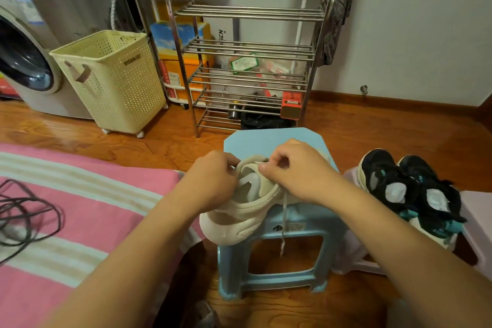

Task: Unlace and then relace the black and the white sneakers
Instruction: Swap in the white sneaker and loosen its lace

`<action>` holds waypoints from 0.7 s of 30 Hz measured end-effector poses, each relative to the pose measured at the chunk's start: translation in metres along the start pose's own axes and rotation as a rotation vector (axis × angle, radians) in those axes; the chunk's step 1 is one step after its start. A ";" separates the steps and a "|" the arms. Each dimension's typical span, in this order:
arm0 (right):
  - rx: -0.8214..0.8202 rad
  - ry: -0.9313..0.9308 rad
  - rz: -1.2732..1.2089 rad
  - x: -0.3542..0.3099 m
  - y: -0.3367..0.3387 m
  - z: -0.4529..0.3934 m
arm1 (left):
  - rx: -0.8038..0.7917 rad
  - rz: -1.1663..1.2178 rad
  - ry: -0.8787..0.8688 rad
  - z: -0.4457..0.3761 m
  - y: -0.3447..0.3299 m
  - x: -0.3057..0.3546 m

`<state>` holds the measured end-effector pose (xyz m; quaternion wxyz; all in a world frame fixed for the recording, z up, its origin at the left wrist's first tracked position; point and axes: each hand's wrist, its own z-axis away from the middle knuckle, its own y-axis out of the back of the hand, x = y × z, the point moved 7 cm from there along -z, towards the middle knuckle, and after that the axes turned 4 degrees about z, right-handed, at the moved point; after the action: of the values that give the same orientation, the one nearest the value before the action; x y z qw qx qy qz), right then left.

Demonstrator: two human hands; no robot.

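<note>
Writing: "VISVALITE"-like print on basket (111, 80) — blurred
Hands: left hand (213, 181) and right hand (295, 170) fingers pinching white sneaker (237, 218) on stool (266, 141)
Nearby: black sneakers (410, 189)

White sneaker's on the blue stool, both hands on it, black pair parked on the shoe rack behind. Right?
Not quite. The black pair isn't on the shoe rack; the head view shows it on a pale stool to the person's right. The rest holds: white sneaker on the blue stool, left hand and right hand on it.

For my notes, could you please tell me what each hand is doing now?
Left hand: grips the white sneaker.
Right hand: pinches its lace.
</note>
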<state>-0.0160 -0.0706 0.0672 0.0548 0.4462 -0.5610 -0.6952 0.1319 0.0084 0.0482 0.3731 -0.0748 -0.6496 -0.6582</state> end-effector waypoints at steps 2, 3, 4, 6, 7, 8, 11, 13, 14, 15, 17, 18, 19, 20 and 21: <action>-0.030 -0.016 0.045 -0.009 -0.006 -0.004 | 0.028 -0.012 0.025 0.003 0.002 0.000; -0.045 -0.011 0.029 -0.012 -0.006 -0.006 | 0.045 -0.026 0.037 0.003 0.004 -0.001; -0.055 -0.015 -0.056 -0.012 -0.004 -0.006 | 0.059 -0.043 0.047 0.004 0.006 -0.001; -0.062 -0.105 -0.441 0.000 -0.001 -0.004 | 0.080 -0.078 0.066 0.006 0.009 -0.001; -0.061 -0.157 -0.627 0.008 0.000 -0.002 | 0.088 -0.091 0.075 0.006 0.009 0.000; -0.058 -0.186 -0.767 0.014 -0.001 0.000 | 0.094 -0.105 0.079 0.007 0.009 0.001; -0.095 -0.207 -1.185 0.021 -0.002 0.006 | 0.108 -0.146 0.077 0.005 0.014 0.004; -0.182 -0.199 -1.331 0.018 0.004 0.009 | 0.131 -0.136 0.075 0.005 0.023 0.005; -0.220 -0.185 -1.207 0.018 0.007 0.009 | 0.158 -0.142 0.060 0.006 0.028 0.006; -0.259 -0.159 -0.959 0.018 0.009 0.010 | 0.190 -0.160 0.037 0.009 0.032 0.009; -0.267 -0.112 -0.438 0.013 0.014 0.010 | 0.279 -0.229 -0.060 0.019 0.033 0.021; -0.235 -0.103 -0.267 0.009 0.017 0.010 | 0.327 -0.269 -0.129 0.024 0.032 0.029; -0.177 -0.079 -0.166 0.004 0.020 0.009 | 0.372 -0.289 -0.193 0.028 0.029 0.035; -0.115 -0.036 -0.101 0.000 0.023 0.008 | 0.408 -0.297 -0.234 0.031 0.028 0.040; -0.069 0.009 -0.076 -0.004 0.025 0.008 | 0.423 -0.306 -0.252 0.030 0.025 0.041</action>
<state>-0.0298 -0.0713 0.0898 0.0463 0.4683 -0.5190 -0.7136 0.1061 0.0228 0.0966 0.1929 0.0224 -0.8175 -0.5422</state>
